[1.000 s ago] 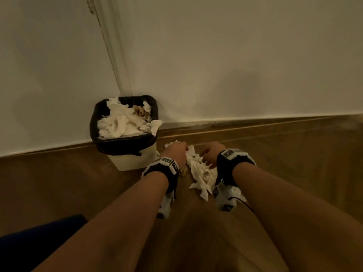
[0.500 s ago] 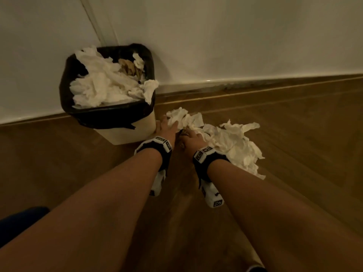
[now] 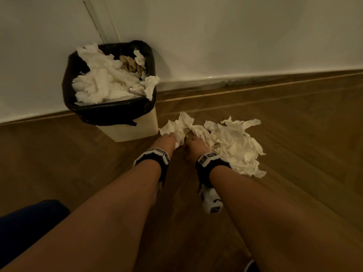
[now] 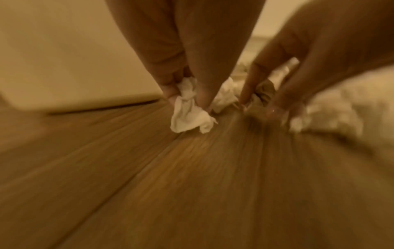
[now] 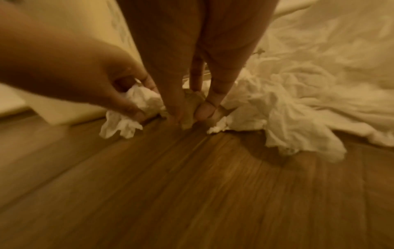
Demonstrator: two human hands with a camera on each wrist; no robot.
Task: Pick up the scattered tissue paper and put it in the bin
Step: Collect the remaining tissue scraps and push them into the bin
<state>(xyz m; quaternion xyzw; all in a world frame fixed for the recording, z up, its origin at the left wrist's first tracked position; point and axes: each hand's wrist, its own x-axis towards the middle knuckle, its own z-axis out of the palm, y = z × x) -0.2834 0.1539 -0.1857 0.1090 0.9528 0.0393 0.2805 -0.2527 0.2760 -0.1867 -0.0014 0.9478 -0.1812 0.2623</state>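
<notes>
2 hands engaged: your left hand (image 4: 183, 80) pinches a white tissue wad (image 4: 189, 116); your right hand (image 5: 192, 94) pinches a brownish scrap (image 5: 190, 109). Loose tissue pile (image 3: 233, 144) lies right. Bin (image 3: 110, 112) stands far-left, nearer your left hand.

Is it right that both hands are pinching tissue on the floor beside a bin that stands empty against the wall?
Not quite: the bin is not empty. The head view shows it heaped with white tissue. The rest holds: the left hand and right hand each pinch pieces of the tissue pile on the floor beside it.
</notes>
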